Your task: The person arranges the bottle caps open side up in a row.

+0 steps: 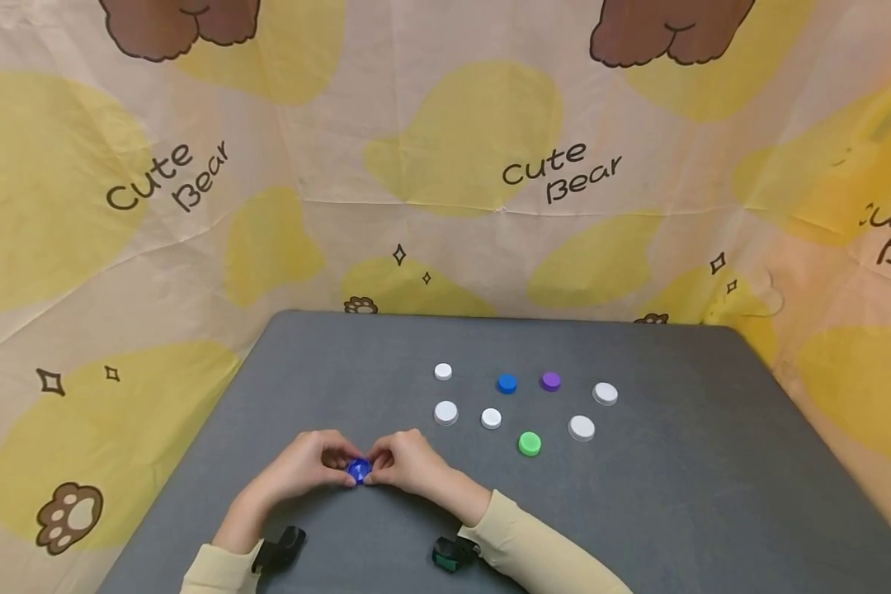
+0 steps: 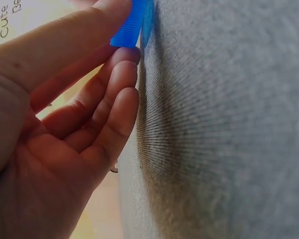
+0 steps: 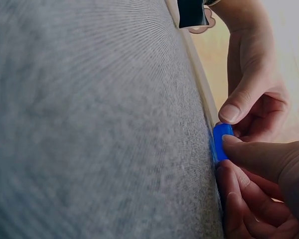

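Between both hands, low on the table's near left, is a dark blue bottle cap; its shiny face seems to show a hollow inside. My left hand pinches the cap's left side with thumb and forefinger. From the right, the thumb and fingers of my right hand pinch the same cap. In the left wrist view, the ridged blue cap stands close to the cloth beside the thumb, its upper part cut off. In the right wrist view, the blue cap sits at the table surface between both thumbs.
Farther back on the grey table lie several loose caps: white ones, a blue one, a purple one and a green one. A patterned curtain hangs behind the table.
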Tool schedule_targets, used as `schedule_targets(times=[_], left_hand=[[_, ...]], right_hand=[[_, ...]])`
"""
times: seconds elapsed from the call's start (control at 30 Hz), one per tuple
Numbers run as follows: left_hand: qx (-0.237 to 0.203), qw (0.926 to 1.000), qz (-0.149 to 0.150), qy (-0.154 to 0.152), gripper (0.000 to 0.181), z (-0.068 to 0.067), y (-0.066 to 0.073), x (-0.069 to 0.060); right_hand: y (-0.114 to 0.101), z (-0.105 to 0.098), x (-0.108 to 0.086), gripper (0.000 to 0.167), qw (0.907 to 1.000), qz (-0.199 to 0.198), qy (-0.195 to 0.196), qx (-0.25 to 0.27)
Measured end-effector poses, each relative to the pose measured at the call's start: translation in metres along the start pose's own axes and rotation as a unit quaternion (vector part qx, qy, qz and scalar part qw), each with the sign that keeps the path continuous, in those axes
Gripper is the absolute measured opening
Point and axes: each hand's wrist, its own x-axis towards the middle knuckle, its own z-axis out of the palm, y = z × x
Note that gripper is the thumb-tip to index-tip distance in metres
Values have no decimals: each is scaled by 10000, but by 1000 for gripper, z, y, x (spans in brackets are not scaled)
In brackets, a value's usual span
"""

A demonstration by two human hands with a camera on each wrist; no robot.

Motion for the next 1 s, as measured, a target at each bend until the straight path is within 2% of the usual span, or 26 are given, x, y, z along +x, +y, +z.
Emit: schedule_targets(times=[0.33, 0.77, 1.0], left_hand=[[81, 9999, 150, 19, 26, -2, -4, -2], [160, 9998, 58, 57, 27, -5, -4, -4], [76, 9999, 56, -35, 30, -6, -5, -4]], right_hand=[[-1, 2, 1, 20, 10000, 44, -36, 60], [-1, 2, 5, 18, 10000, 36, -8, -84], [0, 2, 6, 18, 9999, -22, -87, -133]])
